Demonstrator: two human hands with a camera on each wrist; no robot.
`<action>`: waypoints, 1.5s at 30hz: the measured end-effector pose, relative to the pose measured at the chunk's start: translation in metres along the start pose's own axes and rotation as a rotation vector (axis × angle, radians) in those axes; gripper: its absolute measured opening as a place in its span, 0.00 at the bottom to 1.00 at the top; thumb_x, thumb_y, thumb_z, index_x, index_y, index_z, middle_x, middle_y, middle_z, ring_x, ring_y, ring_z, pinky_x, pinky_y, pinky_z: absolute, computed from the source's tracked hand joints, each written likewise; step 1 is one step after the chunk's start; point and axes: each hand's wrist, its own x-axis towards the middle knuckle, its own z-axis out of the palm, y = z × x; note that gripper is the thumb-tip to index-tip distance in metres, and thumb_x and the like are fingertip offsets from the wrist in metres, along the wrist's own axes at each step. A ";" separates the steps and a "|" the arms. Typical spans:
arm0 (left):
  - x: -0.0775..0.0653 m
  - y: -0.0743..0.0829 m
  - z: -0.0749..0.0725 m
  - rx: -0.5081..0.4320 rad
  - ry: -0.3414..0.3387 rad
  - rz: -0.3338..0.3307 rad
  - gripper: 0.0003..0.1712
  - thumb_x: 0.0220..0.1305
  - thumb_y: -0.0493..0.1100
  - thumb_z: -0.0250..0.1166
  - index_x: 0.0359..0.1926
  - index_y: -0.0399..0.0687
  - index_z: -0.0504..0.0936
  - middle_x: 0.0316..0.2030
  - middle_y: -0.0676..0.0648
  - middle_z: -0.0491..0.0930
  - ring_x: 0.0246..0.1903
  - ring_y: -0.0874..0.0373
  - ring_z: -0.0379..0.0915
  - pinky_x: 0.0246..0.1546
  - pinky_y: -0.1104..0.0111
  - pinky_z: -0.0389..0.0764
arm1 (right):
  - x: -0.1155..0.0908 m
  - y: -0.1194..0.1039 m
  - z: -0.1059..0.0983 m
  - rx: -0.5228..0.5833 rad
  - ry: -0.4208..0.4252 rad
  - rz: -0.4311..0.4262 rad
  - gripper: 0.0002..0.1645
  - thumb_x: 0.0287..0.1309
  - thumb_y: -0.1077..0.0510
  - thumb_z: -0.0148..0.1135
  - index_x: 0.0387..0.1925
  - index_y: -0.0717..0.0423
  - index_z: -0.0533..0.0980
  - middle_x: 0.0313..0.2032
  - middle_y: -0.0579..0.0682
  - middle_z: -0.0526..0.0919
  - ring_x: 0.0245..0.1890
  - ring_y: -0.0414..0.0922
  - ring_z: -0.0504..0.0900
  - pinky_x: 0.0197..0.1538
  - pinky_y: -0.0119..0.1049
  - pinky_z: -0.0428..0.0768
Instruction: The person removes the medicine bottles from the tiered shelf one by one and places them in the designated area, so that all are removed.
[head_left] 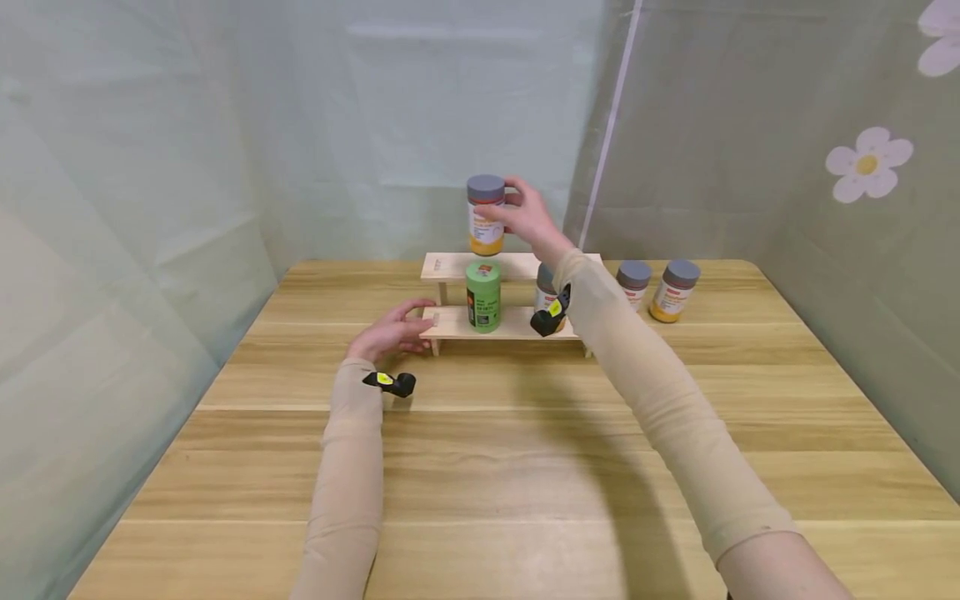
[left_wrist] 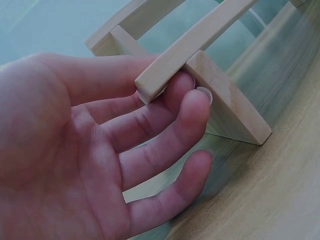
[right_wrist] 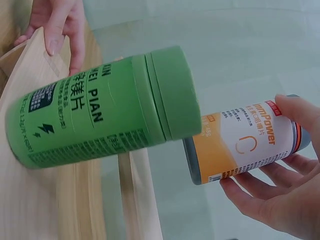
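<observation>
My right hand (head_left: 528, 218) holds an upright supplement bottle (head_left: 486, 229) with a grey cap and an orange and white label, above the upper step of a two-step wooden rack (head_left: 517, 323). In the right wrist view, thumb and fingers grip this bottle (right_wrist: 245, 142) near its cap. A green bottle (head_left: 483, 297) stands on the lower step, below the held one. At the rack's left end, my left hand (head_left: 390, 332) grips the lower board; the left wrist view shows thumb above and curled fingers under the board (left_wrist: 190, 50), close to its leg (left_wrist: 230, 100).
Another grey-capped bottle (head_left: 546, 287) stands on the lower step, partly hidden by the right wrist camera (head_left: 551, 312). Two similar bottles, one nearer the rack (head_left: 634, 279) and one farther right (head_left: 672, 293), stand on the wooden table (head_left: 480, 467). A curtain (head_left: 450, 125) hangs behind.
</observation>
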 end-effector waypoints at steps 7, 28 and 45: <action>0.010 -0.013 -0.007 0.021 0.011 0.004 0.34 0.74 0.43 0.52 0.75 0.49 0.49 0.49 0.42 0.76 0.35 0.59 0.79 0.43 0.66 0.81 | 0.001 0.002 -0.007 0.007 0.030 0.023 0.37 0.56 0.54 0.69 0.65 0.48 0.63 0.64 0.54 0.73 0.61 0.49 0.74 0.59 0.46 0.77; 0.009 -0.018 -0.013 0.026 0.032 0.001 0.33 0.72 0.46 0.55 0.73 0.52 0.53 0.46 0.47 0.76 0.36 0.59 0.80 0.43 0.65 0.81 | -0.003 0.009 -0.029 -0.017 0.088 0.034 0.37 0.56 0.51 0.69 0.64 0.48 0.64 0.63 0.53 0.73 0.61 0.48 0.74 0.59 0.46 0.76; 0.009 -0.023 -0.019 -0.019 -0.027 0.084 0.38 0.67 0.51 0.61 0.72 0.49 0.55 0.44 0.50 0.79 0.35 0.59 0.81 0.41 0.67 0.82 | -0.007 0.029 -0.043 0.008 0.113 0.048 0.37 0.56 0.53 0.68 0.65 0.49 0.64 0.64 0.55 0.73 0.63 0.51 0.73 0.61 0.50 0.75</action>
